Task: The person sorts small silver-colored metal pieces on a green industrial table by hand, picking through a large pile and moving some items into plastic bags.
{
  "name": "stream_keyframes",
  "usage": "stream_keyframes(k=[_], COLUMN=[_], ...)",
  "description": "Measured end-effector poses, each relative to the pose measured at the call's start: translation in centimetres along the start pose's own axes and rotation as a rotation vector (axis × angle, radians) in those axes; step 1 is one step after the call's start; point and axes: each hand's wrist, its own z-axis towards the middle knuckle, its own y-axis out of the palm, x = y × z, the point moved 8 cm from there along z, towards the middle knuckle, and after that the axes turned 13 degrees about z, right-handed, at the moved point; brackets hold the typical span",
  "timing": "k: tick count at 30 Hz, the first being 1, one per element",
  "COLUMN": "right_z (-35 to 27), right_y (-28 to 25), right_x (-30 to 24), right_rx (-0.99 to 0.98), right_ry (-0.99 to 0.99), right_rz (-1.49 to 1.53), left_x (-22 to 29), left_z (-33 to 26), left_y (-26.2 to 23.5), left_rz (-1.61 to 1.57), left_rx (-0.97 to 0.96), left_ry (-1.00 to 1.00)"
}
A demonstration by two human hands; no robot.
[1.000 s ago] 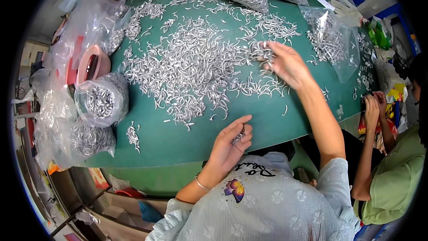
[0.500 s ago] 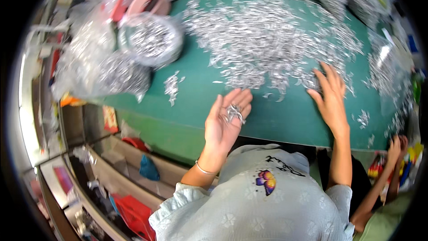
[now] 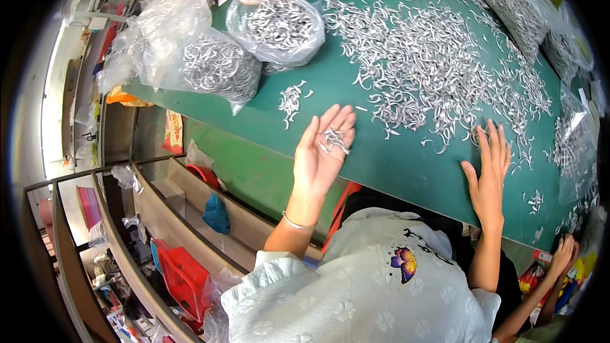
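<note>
Metal clips (image 3: 432,57) get sorted: left hand (image 3: 321,152) cupped open w/ a few on palm, right hand (image 3: 488,178) flat, fingers spread, holding none; next needs tipping onto small pile (image 3: 291,98).

Clear plastic bags of small silvery metal pieces crowd the far left corner of the green table (image 3: 406,165): one rounded bag (image 3: 277,23) by the far edge, a bigger bag (image 3: 216,67) at the left edge. More clear bags (image 3: 575,146) line the right edge.
</note>
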Motion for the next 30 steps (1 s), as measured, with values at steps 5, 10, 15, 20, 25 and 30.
stream_keyframes(k=[5,10,15,20,25,30], right_z=[-0.6,-0.8,-0.8,-1.2,-0.9,0.8], right_y=[1.0,1.1,1.2,1.2,-1.2,0.5], right_x=[0.2,0.2,0.0,-0.2,1.4,-0.6], right_rx=[-0.078,-0.083,-0.067,-0.072,0.073,-0.004], right_ry=[0.044,0.043,0.023,0.027,0.019,-0.115], right_rz=[-0.042,-0.043,-0.048,-0.046,0.115,-0.038], left_x=[8.0,11.0,12.0,8.6,8.8,7.7], left_z=[-0.9,-0.5,0.5,1.7,0.8,2.7], left_y=[-1.9,-4.8,-2.3,0.7,3.2,1.1], left_rz=[0.518,0.447,1.118,2.115,2.223,2.451], left_rx=[0.336,0.427,0.543,0.395,0.311,0.257], left_ry=[0.488,0.580,0.776,0.875,1.045,0.894])
